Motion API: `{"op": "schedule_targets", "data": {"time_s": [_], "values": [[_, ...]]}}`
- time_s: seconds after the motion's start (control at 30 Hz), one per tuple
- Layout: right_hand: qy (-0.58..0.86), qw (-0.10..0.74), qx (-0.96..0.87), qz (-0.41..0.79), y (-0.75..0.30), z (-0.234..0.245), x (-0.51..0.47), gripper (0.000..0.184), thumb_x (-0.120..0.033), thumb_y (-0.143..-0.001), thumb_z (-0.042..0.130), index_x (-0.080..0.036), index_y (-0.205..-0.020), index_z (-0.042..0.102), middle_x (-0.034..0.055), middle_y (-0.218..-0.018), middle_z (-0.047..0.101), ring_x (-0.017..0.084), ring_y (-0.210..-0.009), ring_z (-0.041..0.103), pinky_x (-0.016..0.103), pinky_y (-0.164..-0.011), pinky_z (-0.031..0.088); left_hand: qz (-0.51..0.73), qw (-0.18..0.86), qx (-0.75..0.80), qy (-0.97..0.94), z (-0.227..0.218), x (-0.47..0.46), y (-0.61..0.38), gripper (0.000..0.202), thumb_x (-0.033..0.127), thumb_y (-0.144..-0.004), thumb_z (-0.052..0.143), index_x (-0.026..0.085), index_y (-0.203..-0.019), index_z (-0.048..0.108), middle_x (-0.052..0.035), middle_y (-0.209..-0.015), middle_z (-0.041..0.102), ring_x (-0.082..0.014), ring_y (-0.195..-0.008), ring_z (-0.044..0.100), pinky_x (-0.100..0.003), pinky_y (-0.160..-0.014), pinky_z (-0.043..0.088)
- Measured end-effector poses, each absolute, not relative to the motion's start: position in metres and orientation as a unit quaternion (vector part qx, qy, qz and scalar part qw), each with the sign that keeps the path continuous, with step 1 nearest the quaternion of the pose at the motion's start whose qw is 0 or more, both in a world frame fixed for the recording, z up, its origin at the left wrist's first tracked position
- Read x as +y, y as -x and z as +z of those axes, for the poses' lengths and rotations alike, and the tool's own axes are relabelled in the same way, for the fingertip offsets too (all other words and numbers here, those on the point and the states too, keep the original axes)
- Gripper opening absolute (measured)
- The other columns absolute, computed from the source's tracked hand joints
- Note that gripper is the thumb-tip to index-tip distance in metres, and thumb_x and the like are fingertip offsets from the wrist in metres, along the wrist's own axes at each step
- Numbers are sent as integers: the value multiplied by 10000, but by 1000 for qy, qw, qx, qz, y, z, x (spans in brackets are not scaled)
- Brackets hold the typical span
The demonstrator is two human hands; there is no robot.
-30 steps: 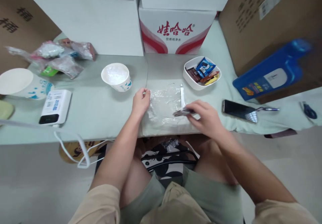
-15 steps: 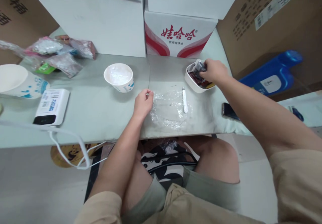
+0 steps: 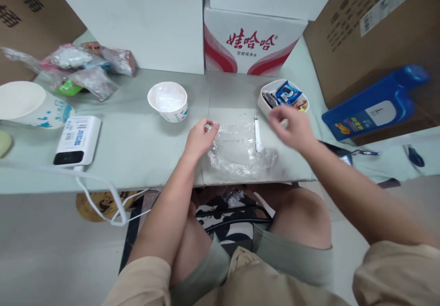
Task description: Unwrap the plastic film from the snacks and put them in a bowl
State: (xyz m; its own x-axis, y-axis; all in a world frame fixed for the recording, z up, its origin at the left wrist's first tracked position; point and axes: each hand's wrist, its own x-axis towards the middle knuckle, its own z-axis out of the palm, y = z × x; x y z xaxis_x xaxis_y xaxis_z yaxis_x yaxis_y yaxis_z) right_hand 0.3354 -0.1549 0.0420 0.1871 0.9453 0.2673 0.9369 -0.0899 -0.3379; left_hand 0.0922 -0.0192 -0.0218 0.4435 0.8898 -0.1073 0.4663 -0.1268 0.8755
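My left hand (image 3: 202, 137) rests at the upper left corner of a crumpled sheet of clear plastic film (image 3: 237, 143), its fingertips pinched together. What lies between those fingers, if anything, I cannot make out. A slim white tool with a narrow metal end (image 3: 257, 136) lies on the film's right part. My right hand (image 3: 292, 125), blurred by motion with its fingers bent, hovers just in front of a white oval tub (image 3: 264, 106). In that tub sit small packets, among them a blue one (image 3: 288, 92). Whether the right hand holds anything does not show.
A paper bowl (image 3: 168, 102) with clear plastic inside stands left of the film. Farther left are a white power bank (image 3: 78, 140) with a cable, a larger paper cup (image 3: 34, 104) and bagged items (image 3: 85, 70). Cartons (image 3: 252, 45) line the back; a blue bottle (image 3: 374, 104) is right.
My right hand has come out of the tub toward me, uncovering the blue packet. My left hand stays at the film's corner. The whole view has shifted slightly.
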Motion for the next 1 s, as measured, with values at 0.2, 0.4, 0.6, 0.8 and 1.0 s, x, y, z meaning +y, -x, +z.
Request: {"op": "schedule_targets", "data": {"time_s": [0.2,0.4,0.6,0.8,1.0], "values": [[662,129,-735,71,-294,-1,-222,628,-493,-843,673,-171,-1370,558,152,-1240,721,331,-1115,668,483,-949,514,258,418,466,-735,-29,-19,-80,472,312,-742,793,275,-1186,639,-80,-1044,613,-238,-882,631,-403,-848,510],[673,137,-725,35,-302,-10,-243,160,-237,-881,572,-224,-972,702,77,-870,747,263,-867,666,428,-887,504,304,324,369,-816,-19,-37,-57,347,421,-804,747,234,-1093,706,-124,-1391,516,-336,-1374,472,-526,-1200,333],[755,215,-613,94,-300,-14,-238,161,-289,-871,571,-229,-960,691,57,-904,765,238,-773,708,342,-674,502,124,412,224,-875,-11,-55,-42,205,415,-793,729,222,-746,676,-79,-1231,700,-320,-1341,541,-513,-1155,393],[756,348,-522,187,-300,-23,-236,267,-393,-814,693,-243,-1033,670,28,-820,757,219,-722,713,338,-662,537,224,497,338,-767,-14,-45,-30,255,441,-801,692,211,-769,586,-23,-790,675,-177,-778,639,-320,-792,512],[702,457,-511,194,-300,-30,-240,229,-449,-892,621,-261,-769,577,41,-803,750,294,-1070,722,505,-969,534,230,504,379,-741,-13,-32,-21,337,475,-714,757,213,-876,620,7,-705,625,-157,-690,591,-296,-710,485]]}}
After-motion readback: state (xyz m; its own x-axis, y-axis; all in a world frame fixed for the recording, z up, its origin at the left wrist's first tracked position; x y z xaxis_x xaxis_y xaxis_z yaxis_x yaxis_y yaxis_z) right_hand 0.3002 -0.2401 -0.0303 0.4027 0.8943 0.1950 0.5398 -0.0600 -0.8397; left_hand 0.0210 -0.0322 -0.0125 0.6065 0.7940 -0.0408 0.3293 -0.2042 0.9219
